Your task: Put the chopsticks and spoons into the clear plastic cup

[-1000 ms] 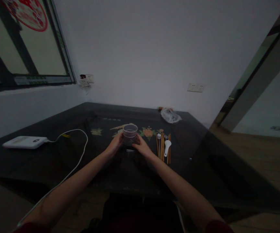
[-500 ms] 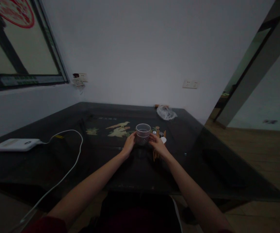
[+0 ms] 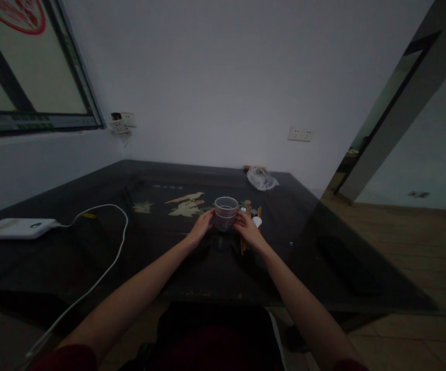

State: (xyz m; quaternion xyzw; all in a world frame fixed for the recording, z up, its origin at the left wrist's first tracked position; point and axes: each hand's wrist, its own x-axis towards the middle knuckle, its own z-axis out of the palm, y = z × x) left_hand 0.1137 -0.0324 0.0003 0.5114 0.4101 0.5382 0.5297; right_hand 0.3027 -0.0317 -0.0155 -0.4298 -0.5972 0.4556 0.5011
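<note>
A clear, perforated cup-shaped holder (image 3: 225, 212) stands upright on the dark glass table (image 3: 91, 247). My left hand (image 3: 201, 227) cups its left side and my right hand (image 3: 248, 229) cups its right side, fingers curled against the wall. Just right of the holder lie wooden chopsticks (image 3: 247, 210), a metal spoon (image 3: 242, 210) and a white spoon (image 3: 257, 221), partly hidden by my right hand.
A white power bank (image 3: 12, 228) with a white cable (image 3: 107, 257) lies at the left. A crumpled plastic bag (image 3: 261, 179) sits at the far edge near the wall. The table's right edge borders a wooden floor (image 3: 419, 257) and a doorway.
The holder, held between both hands, has slid to the right until it stands right beside the chopsticks and spoons. The view has also drifted.
</note>
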